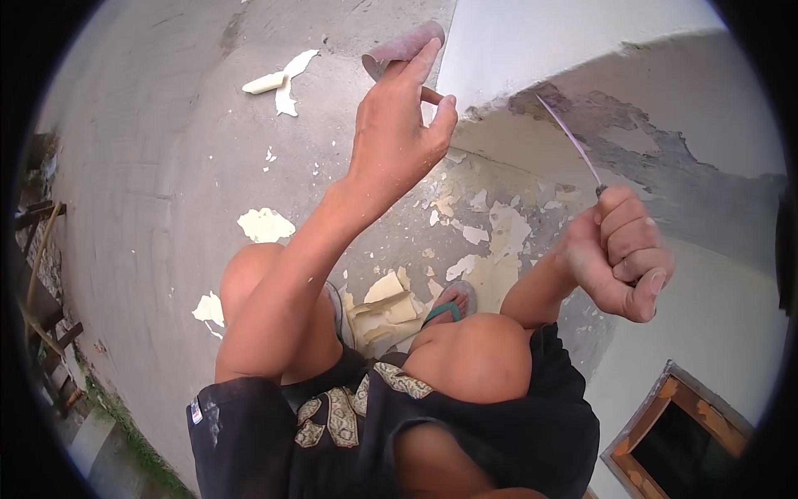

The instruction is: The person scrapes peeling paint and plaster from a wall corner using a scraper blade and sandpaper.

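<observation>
A curled piece of reddish sandpaper (405,48) is in my left hand (403,116), held by the fingers near the white wall's edge. My right hand (619,249) is wrapped round the handle of a thin-bladed scraper (569,137), seen nearly edge-on. Its blade tip touches or nearly touches the wall's lower edge, where the paint ends. Beside the blade, a rough grey and brown patch (640,133) of bare wall shows. Most of the scraper's handle is hidden in my fist.
Peeled paint flakes (266,224) lie scattered on the grey concrete floor (166,166), with larger curled pieces (386,308) between my feet. A wooden-framed opening (682,432) is at the lower right. Wooden poles (41,266) and grass stand along the left edge.
</observation>
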Motion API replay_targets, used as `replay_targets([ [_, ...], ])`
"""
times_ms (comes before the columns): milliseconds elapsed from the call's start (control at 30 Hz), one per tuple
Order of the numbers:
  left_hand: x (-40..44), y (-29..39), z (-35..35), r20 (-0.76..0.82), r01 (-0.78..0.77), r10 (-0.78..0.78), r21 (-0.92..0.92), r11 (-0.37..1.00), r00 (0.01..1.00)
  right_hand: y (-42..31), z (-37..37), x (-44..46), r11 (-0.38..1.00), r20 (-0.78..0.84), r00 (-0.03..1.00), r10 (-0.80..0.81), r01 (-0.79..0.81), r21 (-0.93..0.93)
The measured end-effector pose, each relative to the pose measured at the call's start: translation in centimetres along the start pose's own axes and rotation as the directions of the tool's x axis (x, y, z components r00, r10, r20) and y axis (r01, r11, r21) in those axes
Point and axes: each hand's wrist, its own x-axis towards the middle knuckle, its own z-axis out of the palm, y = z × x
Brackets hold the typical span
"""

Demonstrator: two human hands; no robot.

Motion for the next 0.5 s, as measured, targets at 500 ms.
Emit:
replay_targets([
  [500, -0.3, -1.1, 0.7, -0.029, -0.037, 0.037, -0.005, 0.999, 0.999, 0.5, 2.4, -1.0, 0.983, 0.123, 0.988, -0.093, 0.110, -0.145],
])
